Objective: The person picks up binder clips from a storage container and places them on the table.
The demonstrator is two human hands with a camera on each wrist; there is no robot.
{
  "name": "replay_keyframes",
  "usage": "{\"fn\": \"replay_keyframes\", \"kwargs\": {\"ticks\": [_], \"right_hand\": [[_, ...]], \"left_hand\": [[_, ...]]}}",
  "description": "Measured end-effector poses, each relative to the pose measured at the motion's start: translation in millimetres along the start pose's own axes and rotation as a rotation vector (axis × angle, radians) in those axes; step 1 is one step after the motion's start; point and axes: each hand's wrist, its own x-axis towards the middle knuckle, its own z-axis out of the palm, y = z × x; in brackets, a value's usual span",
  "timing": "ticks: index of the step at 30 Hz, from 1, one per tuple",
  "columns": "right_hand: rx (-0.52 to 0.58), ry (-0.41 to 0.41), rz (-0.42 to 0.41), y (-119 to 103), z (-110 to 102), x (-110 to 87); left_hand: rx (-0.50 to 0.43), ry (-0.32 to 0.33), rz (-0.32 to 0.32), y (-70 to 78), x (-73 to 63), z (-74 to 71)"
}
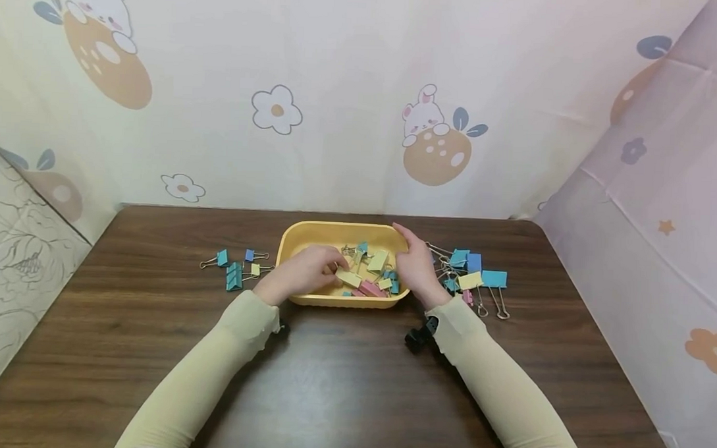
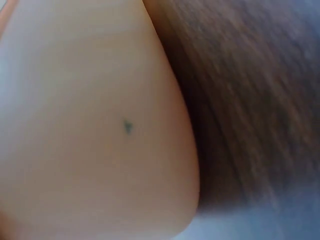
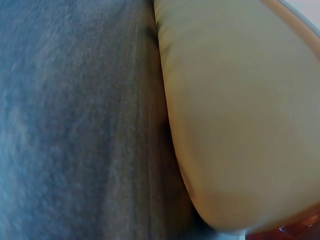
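Note:
A yellow plastic tray (image 1: 317, 230) holds yellow, pink and teal binder clips. Over its left half reaches my left hand (image 1: 309, 270), its curled fingers pinching a yellow binder clip (image 1: 349, 278) above the others. My right hand (image 1: 417, 265) grips the tray's right end, one finger stretched along the back corner of the rim. Beneath the left hand lie a pink binder clip (image 1: 372, 289) and, farther right, another yellow clip (image 1: 377, 261). Both wrist views are filled mostly by blurred skin and show no fingertips.
Left of the tray, a small group of binder clips (image 1: 234, 276) lies on the brown wooden table (image 1: 341, 381). To the right, partly behind the right hand, is a pile of larger clips (image 1: 469, 280) with wire handles. A patterned curtain (image 1: 337, 157) hangs behind the table.

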Motion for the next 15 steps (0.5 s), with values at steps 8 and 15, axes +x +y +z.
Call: {"fn": "replay_keyframes", "kwargs": {"ticks": [8, 15], "right_hand": [[0.002, 0.006, -0.010, 2, -2, 1.8], [0.007, -0.002, -0.026, 3, 0, 1.8]], "left_hand": [[-0.051, 0.093, 0.036, -0.5, -3.4, -3.4], [-0.246, 0.241, 0.024, -3.8, -11.9, -5.9]]}}
